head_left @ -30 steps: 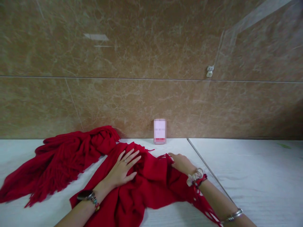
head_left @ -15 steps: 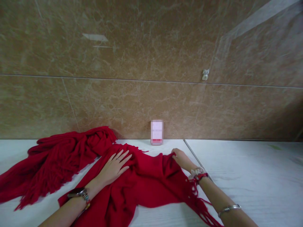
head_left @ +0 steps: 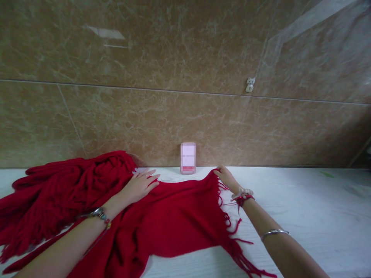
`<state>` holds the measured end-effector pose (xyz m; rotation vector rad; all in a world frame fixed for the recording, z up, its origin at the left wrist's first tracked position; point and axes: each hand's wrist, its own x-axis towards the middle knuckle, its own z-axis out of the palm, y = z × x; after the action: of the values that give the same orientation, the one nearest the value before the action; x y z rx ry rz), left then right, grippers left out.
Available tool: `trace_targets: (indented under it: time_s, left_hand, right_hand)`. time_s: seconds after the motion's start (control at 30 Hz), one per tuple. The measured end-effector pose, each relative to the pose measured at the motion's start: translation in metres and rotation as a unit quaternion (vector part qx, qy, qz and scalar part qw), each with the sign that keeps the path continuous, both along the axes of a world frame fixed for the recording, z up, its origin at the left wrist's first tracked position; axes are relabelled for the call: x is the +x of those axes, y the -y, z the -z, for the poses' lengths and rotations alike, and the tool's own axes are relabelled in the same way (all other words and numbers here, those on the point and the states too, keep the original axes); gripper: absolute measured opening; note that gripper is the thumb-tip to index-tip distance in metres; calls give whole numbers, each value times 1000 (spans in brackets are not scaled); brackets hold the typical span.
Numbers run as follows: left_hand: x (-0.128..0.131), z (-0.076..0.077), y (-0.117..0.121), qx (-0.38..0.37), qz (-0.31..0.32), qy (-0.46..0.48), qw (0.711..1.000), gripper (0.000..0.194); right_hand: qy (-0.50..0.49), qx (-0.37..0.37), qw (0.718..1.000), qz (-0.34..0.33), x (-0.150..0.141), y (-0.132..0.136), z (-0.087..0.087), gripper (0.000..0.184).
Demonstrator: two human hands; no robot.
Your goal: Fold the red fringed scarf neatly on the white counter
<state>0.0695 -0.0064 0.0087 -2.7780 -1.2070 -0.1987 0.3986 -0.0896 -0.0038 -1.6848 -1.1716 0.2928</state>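
Observation:
A red fringed scarf (head_left: 182, 216) lies partly spread across the white table, its left part bunched in folds and its tassels hanging along the right end. At its upper right corner, my right hand (head_left: 227, 178) pinches the cloth. My left hand (head_left: 142, 186) rests with fingers stretched out at the scarf's top edge, palm down. Beside it on the left, a second red cloth with fringe (head_left: 72, 189) lies heaped against the wall.
A phone (head_left: 188, 158) with a blurred screen leans upright on the brown marble-tiled wall (head_left: 162, 119). A small white cat figure (head_left: 250, 85) is fixed to the wall. The white table (head_left: 304, 216) extends to the right.
My right hand has drawn the scarf's corner up toward the wall, and the right part lies flatter with its tassels spread. My left hand has shifted up and left. The view has tilted slightly.

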Motion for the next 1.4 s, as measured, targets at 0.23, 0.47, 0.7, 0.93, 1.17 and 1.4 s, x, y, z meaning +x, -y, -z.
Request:
trace_targets:
  time_s: [0.23,0.47,0.7,0.93,1.17,1.4]
  left_hand:
    - [42,9,-29,-138,71,3,988,28]
    - [26,-30,-35,-186,101,101,972,10]
    - [16,-54,-14,-523,57,185,830,31]
    - [32,-29,7,-587,20,131,799,42]
    - [38,-31,14,-658,41,231,715,39]
    - [44,-30,11,-632,54,259,729,49]
  right_hand:
    - [-147,66,986,-46,-11,4,-26,26]
    - [-227,98,964,-101,3,46,-59,37]
    - [-169,74,977,-107,9,48,-57,33]
    - [-74,3,986,-149,11,42,-41,30]
    - [-113,74,976,-172,19,58,-53,29]
    - [-112,122,979,-117,28,64,-57,29]
